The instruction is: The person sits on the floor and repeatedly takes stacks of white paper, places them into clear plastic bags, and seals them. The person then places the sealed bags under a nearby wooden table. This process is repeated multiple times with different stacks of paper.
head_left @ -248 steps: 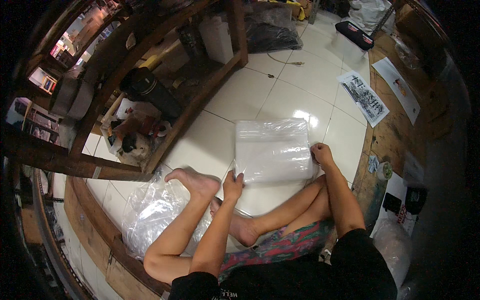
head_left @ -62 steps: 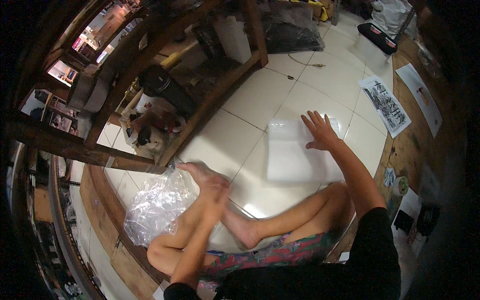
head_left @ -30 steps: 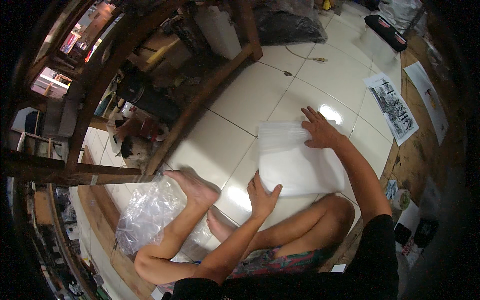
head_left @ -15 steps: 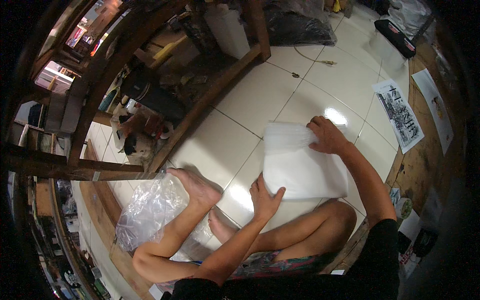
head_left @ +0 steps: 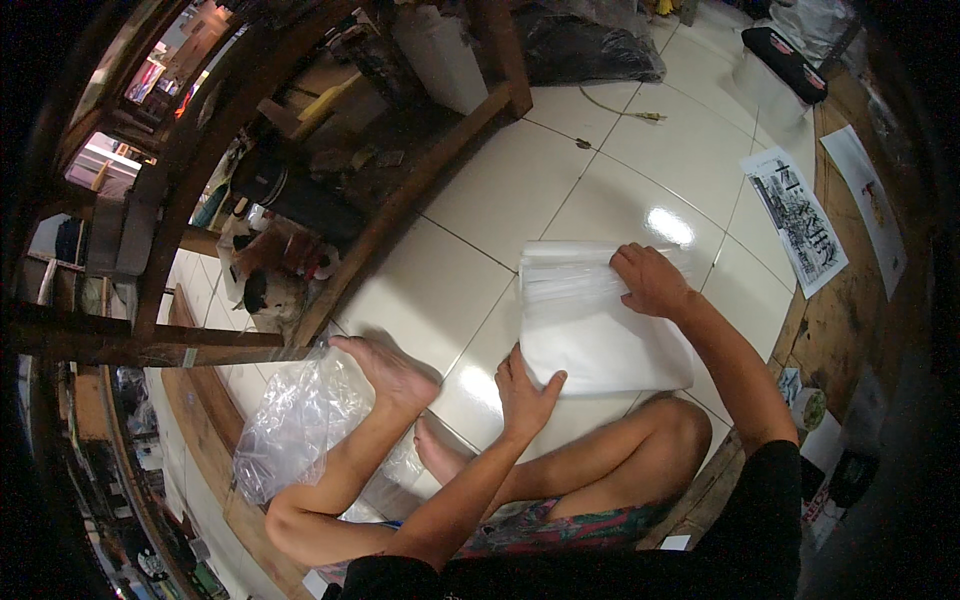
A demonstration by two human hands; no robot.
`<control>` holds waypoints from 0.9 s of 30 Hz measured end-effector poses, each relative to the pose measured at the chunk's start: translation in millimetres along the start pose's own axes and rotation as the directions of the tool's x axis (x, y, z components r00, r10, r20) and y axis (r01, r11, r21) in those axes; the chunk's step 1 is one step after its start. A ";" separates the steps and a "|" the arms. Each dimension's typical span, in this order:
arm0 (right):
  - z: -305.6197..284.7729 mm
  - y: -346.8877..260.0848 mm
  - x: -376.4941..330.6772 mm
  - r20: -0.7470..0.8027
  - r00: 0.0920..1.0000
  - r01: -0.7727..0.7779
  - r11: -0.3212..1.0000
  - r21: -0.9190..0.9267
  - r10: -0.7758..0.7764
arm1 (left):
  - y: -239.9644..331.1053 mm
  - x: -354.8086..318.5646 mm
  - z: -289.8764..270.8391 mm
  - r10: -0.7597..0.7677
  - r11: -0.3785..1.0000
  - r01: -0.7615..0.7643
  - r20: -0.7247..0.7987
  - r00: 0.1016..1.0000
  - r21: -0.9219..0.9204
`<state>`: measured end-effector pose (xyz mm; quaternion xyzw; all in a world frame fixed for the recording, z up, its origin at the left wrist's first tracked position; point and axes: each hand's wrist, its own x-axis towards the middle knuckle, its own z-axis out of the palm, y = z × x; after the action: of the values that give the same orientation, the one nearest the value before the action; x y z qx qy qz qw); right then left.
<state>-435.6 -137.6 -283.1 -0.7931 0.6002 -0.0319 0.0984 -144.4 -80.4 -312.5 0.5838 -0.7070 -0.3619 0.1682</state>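
Note:
A folded stack of thin white sheets [head_left: 605,350] lies on the floor tiles before my crossed legs. Its far edge is gathered into pleats that look slightly see-through; whether it is plastic or cloth I cannot tell. My left hand [head_left: 528,398] touches the near left corner, thumb spread away from the fingers. Over the far right part, my right hand [head_left: 652,282] has its fingers bent on the pleated edge, the thumb tucked in below them. A crumpled clear plastic bag [head_left: 290,430] lies by my left leg.
A wooden frame shelf [head_left: 420,190] with bottles and boxes stands at the left. Printed sheets [head_left: 797,222] lie at the right, beside a wooden board [head_left: 815,330]. At the back are a dark plastic-wrapped bundle [head_left: 590,50], a cable [head_left: 640,116] and a clear box with a black pouch [head_left: 785,62].
The pleated far edge looks flatter and wider, with its folds more drawn out to the left. My right hand has shifted slightly nearer; my left hand stays at the near corner.

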 end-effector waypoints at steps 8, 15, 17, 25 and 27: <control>-10.4 14.2 31.1 0.245 0.968 -0.086 0.990 0.112 0.056 | -1.7 0.4 1.6 -0.033 0.999 0.033 -0.029 0.999 0.009; -13.4 15.0 28.8 0.265 0.960 -0.133 0.979 0.153 0.089 | -2.5 0.3 0.7 -0.012 1.000 0.012 -0.011 1.000 0.017; -13.1 8.4 24.6 0.168 0.985 -0.072 0.989 0.127 0.050 | -1.7 -0.4 0.1 -0.009 1.000 0.009 -0.008 1.000 0.011; 10.1 -19.9 -10.9 -0.107 0.987 0.104 0.987 -0.120 -0.117 | -2.5 0.5 2.5 -0.020 1.000 0.019 -0.019 1.000 -0.005; 12.7 -21.8 -13.4 -0.078 0.992 0.089 0.989 -0.117 -0.098 | -2.1 0.6 2.2 -0.023 1.000 0.023 -0.015 1.000 -0.020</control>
<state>-416.6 -117.5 -290.3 -0.8226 0.5669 -0.0353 0.0265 -144.5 -80.4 -315.5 0.5931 -0.6953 -0.3662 0.1752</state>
